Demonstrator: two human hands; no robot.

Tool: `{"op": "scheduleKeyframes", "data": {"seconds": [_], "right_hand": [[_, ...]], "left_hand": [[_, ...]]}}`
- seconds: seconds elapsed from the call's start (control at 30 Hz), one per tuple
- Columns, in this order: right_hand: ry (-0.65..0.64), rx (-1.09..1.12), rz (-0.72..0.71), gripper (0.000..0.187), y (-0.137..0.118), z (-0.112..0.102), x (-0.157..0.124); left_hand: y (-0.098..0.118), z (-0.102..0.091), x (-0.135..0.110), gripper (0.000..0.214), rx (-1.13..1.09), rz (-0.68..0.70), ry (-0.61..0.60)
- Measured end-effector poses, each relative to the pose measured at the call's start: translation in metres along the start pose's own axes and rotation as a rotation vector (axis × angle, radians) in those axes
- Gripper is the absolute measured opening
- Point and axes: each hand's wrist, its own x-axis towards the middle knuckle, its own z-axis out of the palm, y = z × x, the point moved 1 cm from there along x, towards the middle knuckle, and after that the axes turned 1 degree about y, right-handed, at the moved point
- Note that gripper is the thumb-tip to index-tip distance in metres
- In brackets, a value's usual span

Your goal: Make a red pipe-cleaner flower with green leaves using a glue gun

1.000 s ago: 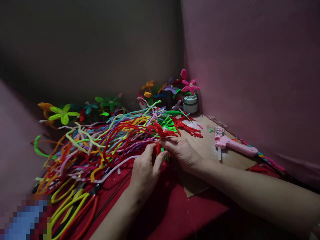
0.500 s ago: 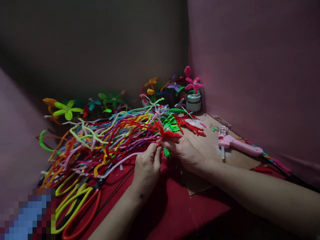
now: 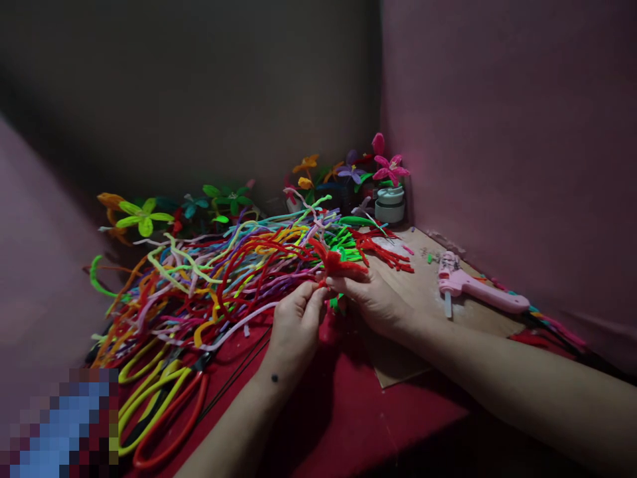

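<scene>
Red fuzzy pipe-cleaner flower (image 3: 339, 262) is mid-frame, base (image 3: 323, 283) pinched by left hand (image 3: 297, 320) at its 7 o'clock and right hand (image 3: 381, 302) at 4 o'clock, pink plastic glue gun (image 3: 478, 290) off at 3 o'clock; flower likely light, bendy, crushable, so grip base, not petals (image 3: 351, 268).

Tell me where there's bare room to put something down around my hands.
The widest bare patch is the red surface between your left forearm and right forearm, nearer you than the cardboard. A smaller one lies on the cardboard between your right hand and the pink glue gun. The left is crowded with fuzzy stems and looped handles.
</scene>
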Motion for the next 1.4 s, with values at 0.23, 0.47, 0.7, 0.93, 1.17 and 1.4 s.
{"op": "scheduleKeyframes", "data": {"seconds": [0.23, 0.47, 0.7, 0.93, 1.17, 1.4], "right_hand": [[-0.073, 0.081, 0.161, 0.026, 0.011, -0.004, 0.004], [-0.173, 0.252, 0.253, 0.021, 0.005, -0.001, 0.003], [-0.227, 0.229, 0.251, 0.024, 0.000, 0.002, -0.002], [-0.217, 0.192, 0.200, 0.022, 0.005, -0.003, 0.000], [-0.163, 0.186, 0.068, 0.015, 0.006, -0.003, 0.004], [-0.215, 0.150, 0.120, 0.023, 0.002, -0.003, 0.001]], "left_hand": [[0.002, 0.003, -0.002, 0.025, -0.509, -0.301, -0.195], [-0.005, 0.001, 0.000, 0.019, -0.740, -0.342, -0.350], [-0.006, -0.002, -0.001, 0.016, -0.868, -0.322, -0.524], [-0.007, -0.003, 0.001, 0.018, -0.863, -0.301, -0.554], [-0.006, -0.003, 0.006, 0.031, -0.564, -0.294, -0.381], [-0.007, -0.002, 0.010, 0.041, -0.360, -0.167, -0.369]]}}
